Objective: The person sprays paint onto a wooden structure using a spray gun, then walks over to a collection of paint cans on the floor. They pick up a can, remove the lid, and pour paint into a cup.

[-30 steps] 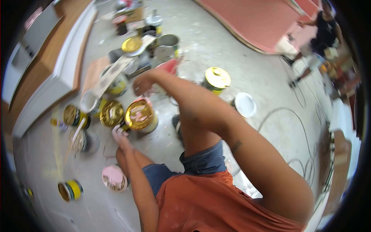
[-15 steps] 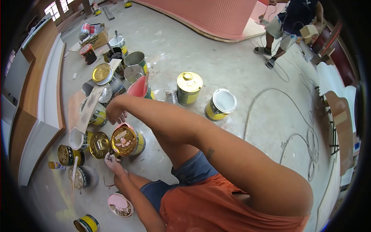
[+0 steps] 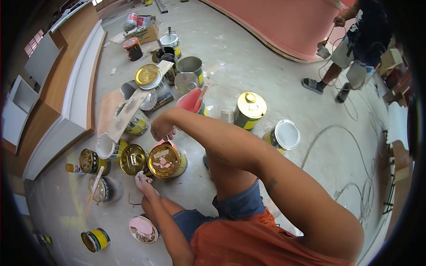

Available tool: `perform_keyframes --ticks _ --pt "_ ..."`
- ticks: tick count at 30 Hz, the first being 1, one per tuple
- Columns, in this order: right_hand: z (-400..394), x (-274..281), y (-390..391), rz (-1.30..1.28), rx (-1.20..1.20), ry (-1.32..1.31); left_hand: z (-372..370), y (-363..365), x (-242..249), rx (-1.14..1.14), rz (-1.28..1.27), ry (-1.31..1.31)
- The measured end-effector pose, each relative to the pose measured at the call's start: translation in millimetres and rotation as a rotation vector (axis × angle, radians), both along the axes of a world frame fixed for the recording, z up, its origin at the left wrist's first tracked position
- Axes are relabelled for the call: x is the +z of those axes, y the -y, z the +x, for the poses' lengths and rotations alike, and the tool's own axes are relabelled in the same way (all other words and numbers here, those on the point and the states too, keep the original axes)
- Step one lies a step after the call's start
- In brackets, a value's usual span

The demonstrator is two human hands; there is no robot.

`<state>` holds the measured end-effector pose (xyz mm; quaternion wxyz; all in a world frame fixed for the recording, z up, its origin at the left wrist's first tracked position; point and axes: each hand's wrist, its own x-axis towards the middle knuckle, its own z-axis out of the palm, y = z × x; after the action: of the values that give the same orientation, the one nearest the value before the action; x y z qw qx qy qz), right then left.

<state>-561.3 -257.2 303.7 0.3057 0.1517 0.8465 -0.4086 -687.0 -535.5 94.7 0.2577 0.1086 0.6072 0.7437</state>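
Note:
My right hand (image 3: 164,126) hangs from a bent wrist at the far rim of a paint tin (image 3: 181,167). Its fingers curl downward, and what they may hold is hidden. The tin's gold lid (image 3: 165,160) is smeared with pink paint, and pink shows along its far edge. Against it stands a second tin with a gold lid (image 3: 134,158). My left hand (image 3: 144,182) is low beside both tins, fingers bent together near their bases. Anything in them is too small to make out.
Several open paint cans and boards (image 3: 126,116) crowd the floor beyond. A yellow-topped can (image 3: 251,105) and a white-topped can (image 3: 287,134) stand to the right. A pink-smeared tin (image 3: 143,229) is near my leg. Another person (image 3: 350,57) stands among hoses at upper right.
My view has turned left, so most surroundings appear further right. Both hands stay beside the gold-lidded tins, with little visible change in their pose.

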Motion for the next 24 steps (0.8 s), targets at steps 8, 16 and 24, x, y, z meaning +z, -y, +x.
perform_keyframes --ticks 8,16,24 --pt "-43 -23 -18 0.329 0.125 -0.071 26 -9 44 0.013 0.105 -0.088" --pt "-90 -51 -4 0.129 -0.325 -0.702 108 -65 136 -0.056 0.076 0.167" --pt "121 -40 20 -0.338 -1.293 -0.291 99 -57 278 -0.4 -0.299 0.302"
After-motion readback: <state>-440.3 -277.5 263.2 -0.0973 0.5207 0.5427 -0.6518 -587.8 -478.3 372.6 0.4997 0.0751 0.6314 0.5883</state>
